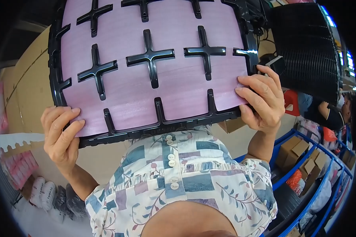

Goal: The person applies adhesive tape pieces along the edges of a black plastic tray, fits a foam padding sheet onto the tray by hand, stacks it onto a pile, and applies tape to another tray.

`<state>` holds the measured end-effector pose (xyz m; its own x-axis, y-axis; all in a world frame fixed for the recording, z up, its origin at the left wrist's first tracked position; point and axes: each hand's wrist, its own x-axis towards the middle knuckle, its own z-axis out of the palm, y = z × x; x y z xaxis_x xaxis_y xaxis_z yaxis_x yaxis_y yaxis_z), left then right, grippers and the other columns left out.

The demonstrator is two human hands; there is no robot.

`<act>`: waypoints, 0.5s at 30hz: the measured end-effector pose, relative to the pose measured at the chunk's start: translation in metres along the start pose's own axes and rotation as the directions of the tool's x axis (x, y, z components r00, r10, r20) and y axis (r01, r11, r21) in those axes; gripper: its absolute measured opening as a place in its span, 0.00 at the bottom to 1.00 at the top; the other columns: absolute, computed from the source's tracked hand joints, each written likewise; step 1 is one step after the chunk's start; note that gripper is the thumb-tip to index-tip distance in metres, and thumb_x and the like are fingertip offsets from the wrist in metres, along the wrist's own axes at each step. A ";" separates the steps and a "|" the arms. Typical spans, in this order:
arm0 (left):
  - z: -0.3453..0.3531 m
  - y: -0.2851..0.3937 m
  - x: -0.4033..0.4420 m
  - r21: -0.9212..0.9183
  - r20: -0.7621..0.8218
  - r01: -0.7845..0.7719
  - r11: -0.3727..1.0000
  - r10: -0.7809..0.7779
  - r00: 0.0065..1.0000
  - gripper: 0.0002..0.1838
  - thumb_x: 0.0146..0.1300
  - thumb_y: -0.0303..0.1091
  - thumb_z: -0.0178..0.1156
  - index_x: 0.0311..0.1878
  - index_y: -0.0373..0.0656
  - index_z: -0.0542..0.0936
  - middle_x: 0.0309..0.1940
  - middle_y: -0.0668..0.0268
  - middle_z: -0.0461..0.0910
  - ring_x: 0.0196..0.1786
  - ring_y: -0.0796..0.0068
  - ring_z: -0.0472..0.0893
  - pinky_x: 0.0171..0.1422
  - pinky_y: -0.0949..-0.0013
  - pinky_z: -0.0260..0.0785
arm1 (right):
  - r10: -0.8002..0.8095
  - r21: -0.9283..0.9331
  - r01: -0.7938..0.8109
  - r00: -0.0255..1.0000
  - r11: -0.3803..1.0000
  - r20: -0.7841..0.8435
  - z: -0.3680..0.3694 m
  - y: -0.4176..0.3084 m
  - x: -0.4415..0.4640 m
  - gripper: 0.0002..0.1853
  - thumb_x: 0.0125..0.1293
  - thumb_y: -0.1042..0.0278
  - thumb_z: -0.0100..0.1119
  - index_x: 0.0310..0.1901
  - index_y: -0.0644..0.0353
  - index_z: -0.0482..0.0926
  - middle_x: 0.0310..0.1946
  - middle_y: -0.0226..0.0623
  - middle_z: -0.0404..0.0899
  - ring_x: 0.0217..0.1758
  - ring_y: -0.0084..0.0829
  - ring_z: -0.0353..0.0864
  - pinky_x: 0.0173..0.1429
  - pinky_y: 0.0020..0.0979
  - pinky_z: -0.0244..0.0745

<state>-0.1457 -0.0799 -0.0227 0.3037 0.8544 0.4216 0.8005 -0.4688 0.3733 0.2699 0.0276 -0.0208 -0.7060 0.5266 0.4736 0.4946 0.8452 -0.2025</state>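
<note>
A black plastic tray (174, 125) with raised cross-shaped ribs fills the upper middle, close to my body. A pink-purple sheet (178, 94) lies across it, with the black crosses showing between its areas. At the lower left corner, my left hand (61, 136) grips the tray, fingertips on the sheet and thumb hidden. My right hand (263, 96) grips the lower right corner, with its fingers over the sheet and its thumb near the tray's edge. There, the sheet's corner overlaps the black rim. The tray's far edge is cut off by the frame.
A tall black ribbed stack (308, 51) stands at upper right. Blue metal racking (320, 148) at right holds cardboard boxes (290, 152) and bags. Another person (328, 112) is beyond it. At left are a large cardboard surface (27, 87), a white toothed strip (17, 141) and wrapped bundles (43, 193).
</note>
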 end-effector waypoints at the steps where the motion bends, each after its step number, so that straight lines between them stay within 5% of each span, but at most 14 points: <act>1: 0.000 0.000 0.000 0.001 0.003 0.007 1.000 -0.007 1.000 0.16 0.38 0.24 0.60 0.36 0.35 0.84 0.40 0.56 0.83 0.47 0.55 0.79 0.56 0.50 0.67 | -0.002 0.009 0.002 1.000 1.000 0.009 -0.001 -0.001 0.001 0.13 0.47 0.66 0.66 0.35 0.62 0.86 0.38 0.43 0.85 0.39 0.38 0.84 0.60 0.51 0.75; 15: 0.001 -0.003 -0.003 -0.057 -0.083 -0.012 0.998 0.008 0.997 0.15 0.38 0.24 0.61 0.35 0.36 0.83 0.39 0.57 0.83 0.45 0.56 0.78 0.54 0.50 0.67 | -0.005 0.014 0.006 0.998 1.000 -0.065 0.004 0.001 -0.005 0.12 0.51 0.65 0.65 0.33 0.67 0.85 0.35 0.45 0.85 0.36 0.39 0.84 0.56 0.50 0.78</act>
<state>-0.1485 -0.0811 -0.0265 0.2661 0.8294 0.4913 0.7657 -0.4914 0.4149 0.2718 0.0261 -0.0262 -0.6742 0.5153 0.5290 0.4835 0.8495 -0.2113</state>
